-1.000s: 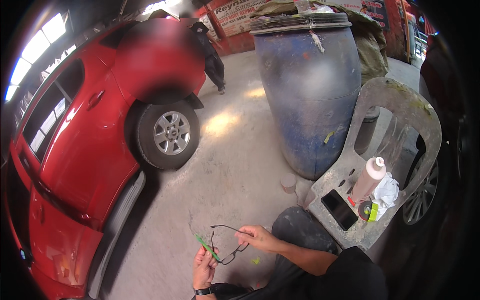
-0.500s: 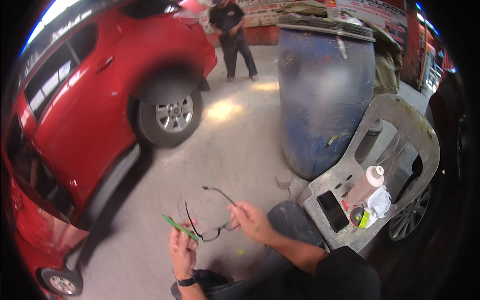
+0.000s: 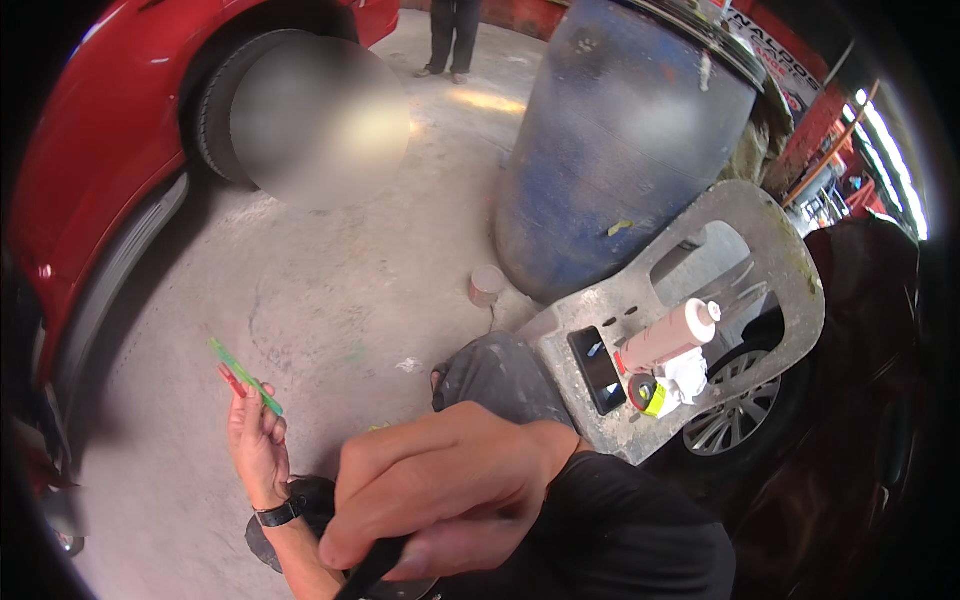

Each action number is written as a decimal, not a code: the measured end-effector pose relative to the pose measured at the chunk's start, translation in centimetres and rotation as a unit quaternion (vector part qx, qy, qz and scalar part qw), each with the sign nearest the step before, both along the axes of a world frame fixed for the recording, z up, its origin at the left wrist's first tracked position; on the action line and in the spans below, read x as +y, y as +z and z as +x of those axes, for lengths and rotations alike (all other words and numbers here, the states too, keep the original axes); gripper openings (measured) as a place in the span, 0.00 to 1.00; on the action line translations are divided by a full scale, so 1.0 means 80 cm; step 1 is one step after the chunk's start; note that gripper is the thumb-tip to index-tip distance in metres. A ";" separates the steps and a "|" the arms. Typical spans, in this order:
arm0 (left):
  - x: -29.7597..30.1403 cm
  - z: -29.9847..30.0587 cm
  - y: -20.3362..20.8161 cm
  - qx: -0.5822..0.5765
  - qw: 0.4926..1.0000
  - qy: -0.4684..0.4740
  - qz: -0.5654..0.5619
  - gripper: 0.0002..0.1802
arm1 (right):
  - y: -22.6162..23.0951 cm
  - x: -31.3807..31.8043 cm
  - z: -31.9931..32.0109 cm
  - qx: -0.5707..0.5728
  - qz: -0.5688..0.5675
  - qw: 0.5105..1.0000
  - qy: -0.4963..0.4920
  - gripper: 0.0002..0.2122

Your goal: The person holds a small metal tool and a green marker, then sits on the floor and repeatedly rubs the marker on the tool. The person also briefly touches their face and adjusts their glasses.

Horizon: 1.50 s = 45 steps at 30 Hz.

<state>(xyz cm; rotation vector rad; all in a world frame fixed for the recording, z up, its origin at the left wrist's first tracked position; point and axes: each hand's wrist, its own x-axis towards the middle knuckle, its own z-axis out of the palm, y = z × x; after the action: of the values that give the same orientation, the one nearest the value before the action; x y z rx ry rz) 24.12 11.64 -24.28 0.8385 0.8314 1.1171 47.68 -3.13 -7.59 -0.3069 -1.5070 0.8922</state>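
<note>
My left hand (image 3: 258, 450), with a dark strap on its wrist, is closed at the lower left above the floor. Between its fingers is a slim green stick (image 3: 245, 376), and a short red piece (image 3: 233, 381) shows beside it. Close to the camera, my right hand (image 3: 445, 490) looks large, its thumb and fingers pinched on the eyeglasses. Only a blurred dark part of the eyeglasses (image 3: 372, 570) comes out below the fingers; their lenses are hidden.
On my right a worn plastic chair (image 3: 575, 310) bears a phone (image 3: 597, 370), a bottle (image 3: 665, 340), a tape roll (image 3: 643, 391) and crumpled white paper (image 3: 687, 375). Behind it stands a blue drum (image 3: 620, 160), with a small can (image 3: 487, 286) nearby. A red car (image 3: 110, 140) and a person's legs (image 3: 455, 35) are beyond.
My right hand has come up close to the camera with the eyeglasses, away from my left hand. The left hand now holds the green stick apart from them. The view has tilted down and shifted.
</note>
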 end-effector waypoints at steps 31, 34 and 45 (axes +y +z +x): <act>-0.010 -0.009 0.016 0.026 0.999 0.018 0.030 0.10 | 0.018 0.014 0.001 0.086 0.243 0.966 -0.011 0.16; -0.010 0.005 0.014 -0.008 1.000 -0.006 0.022 0.08 | 0.030 -0.017 0.011 0.064 0.256 0.965 -0.005 0.17; -0.006 0.006 -0.003 0.055 0.998 0.002 0.033 0.11 | -0.058 0.032 -0.032 0.113 0.123 0.982 -0.091 0.12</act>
<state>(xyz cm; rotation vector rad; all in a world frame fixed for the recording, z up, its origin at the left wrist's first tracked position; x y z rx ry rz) 24.61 11.18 -24.49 0.9612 0.8908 1.1149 45.16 -0.54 -12.23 -0.1528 -1.3371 0.5678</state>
